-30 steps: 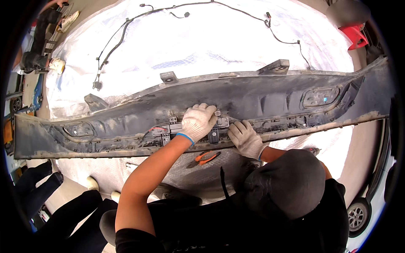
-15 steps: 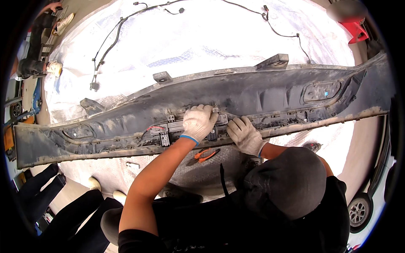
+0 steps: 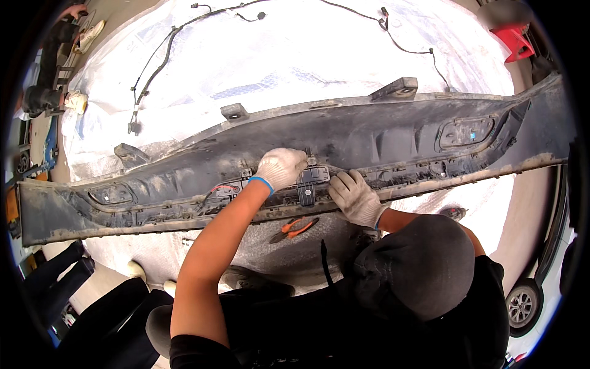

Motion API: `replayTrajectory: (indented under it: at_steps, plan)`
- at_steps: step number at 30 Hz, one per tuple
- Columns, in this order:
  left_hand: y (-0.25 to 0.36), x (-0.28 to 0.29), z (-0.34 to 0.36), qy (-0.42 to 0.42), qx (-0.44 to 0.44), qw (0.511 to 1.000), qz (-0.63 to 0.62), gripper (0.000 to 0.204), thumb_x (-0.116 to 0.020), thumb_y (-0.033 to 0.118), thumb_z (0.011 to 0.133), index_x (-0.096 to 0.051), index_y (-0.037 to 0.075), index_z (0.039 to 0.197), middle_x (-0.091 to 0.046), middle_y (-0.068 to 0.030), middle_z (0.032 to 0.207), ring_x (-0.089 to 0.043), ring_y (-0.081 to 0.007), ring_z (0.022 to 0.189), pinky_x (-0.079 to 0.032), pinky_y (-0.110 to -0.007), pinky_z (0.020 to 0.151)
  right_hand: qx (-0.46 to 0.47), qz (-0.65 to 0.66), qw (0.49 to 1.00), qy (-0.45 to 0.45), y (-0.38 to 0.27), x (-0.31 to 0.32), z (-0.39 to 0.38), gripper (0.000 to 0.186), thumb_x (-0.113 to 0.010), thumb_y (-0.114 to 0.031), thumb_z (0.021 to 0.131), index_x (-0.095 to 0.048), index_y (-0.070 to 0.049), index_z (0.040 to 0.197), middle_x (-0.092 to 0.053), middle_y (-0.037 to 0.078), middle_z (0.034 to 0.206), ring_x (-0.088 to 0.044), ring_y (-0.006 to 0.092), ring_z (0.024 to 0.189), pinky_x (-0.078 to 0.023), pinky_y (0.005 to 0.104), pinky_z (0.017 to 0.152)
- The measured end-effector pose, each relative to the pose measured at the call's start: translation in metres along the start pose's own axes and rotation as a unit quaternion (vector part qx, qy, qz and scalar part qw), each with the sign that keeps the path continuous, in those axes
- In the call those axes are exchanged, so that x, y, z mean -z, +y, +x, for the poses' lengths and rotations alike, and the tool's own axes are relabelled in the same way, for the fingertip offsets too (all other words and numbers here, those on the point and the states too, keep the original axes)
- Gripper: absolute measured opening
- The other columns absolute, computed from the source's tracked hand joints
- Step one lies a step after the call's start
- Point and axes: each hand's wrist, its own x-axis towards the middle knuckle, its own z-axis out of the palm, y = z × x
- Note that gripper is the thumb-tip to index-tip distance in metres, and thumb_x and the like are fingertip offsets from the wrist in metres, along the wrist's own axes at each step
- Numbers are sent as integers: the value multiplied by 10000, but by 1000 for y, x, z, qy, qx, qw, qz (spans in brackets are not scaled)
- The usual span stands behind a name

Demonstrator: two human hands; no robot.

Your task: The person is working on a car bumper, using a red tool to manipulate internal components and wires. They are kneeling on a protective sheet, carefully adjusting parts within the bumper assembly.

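Note:
A long, dirty black car bumper (image 3: 344, 138) lies inner side up across the view. At its middle is a slim dark module (image 3: 283, 198) with a black bracket (image 3: 307, 195) and a short red wire (image 3: 225, 187). My left hand (image 3: 283, 167), in a white knit glove with a blue cuff, is closed over the module's upper edge; its fingertips are hidden. My right hand (image 3: 356, 198), gloved too, has its fingers curled down onto the bumper just right of the bracket. What lies under those fingers cannot be made out. Orange-handled pliers (image 3: 295, 229) lie below the bumper.
A black wiring harness (image 3: 169, 52) curves over the white plastic sheet (image 3: 295, 55) beyond the bumper. A person's cap (image 3: 418, 267) is close by my right arm. Other people's legs (image 3: 117, 313) are at the lower left. A car wheel (image 3: 523, 307) stands at the right.
My left hand has slid slightly left and up along the module, uncovering more of the bracket. My right hand stays nearly in place.

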Motion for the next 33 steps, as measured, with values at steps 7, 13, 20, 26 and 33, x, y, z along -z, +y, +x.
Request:
replayTrajectory:
  at_steps: [7, 13, 20, 26, 33]
  plan:
    - [-1, -13, -5, 76, 45, 996, 28, 275, -613, 327, 944, -720, 86, 871, -724, -139, 859, -704, -341, 819, -560, -486, 746, 6, -20, 1000, -1, 3, -3, -1, 540, -624, -270, 854, -557, 5, 1313, -502, 165, 1347, -429, 335, 1307, -352, 514, 1104]
    - [2, -10, 14, 70, -31, 991, 106, 228, -626, 286, 902, -703, 94, 806, -709, -114, 790, -704, -324, 754, -567, -474, 677, -1, -17, 1000, 11, 11, 0, -6, 616, -684, -325, 798, -562, 11, 1299, -519, 162, 1315, -445, 331, 1275, -363, 504, 1088]
    - [-8, 18, -4, -23, -29, 988, 148, 156, -621, 176, 856, -689, 56, 927, -707, -189, 849, -716, -382, 796, -570, -509, 657, -21, -4, 1000, 8, 0, -1, 8, 668, -724, -307, 720, -564, 21, 1280, -528, 165, 1312, -462, 338, 1279, -369, 500, 1101]
    - [-51, 104, -145, -121, 49, 984, 117, 495, -686, 353, 881, -605, 36, 1254, -665, -199, 1137, -686, -345, 1025, -570, -459, 819, -21, 19, 998, -57, -2, 13, 12, 819, -770, -291, 643, -526, 51, 1346, -502, 187, 1407, -433, 364, 1349, -338, 511, 1151]
    - [-82, 66, -254, -62, 185, 952, 236, 731, -697, 485, 881, -489, 65, 1442, -470, -174, 1487, -407, -314, 1414, -241, -529, 1201, 22, 43, 998, -38, 23, 65, 26, 568, -687, -183, 684, -586, 12, 1208, -590, 155, 1273, -566, 341, 1152, -460, 443, 1015]
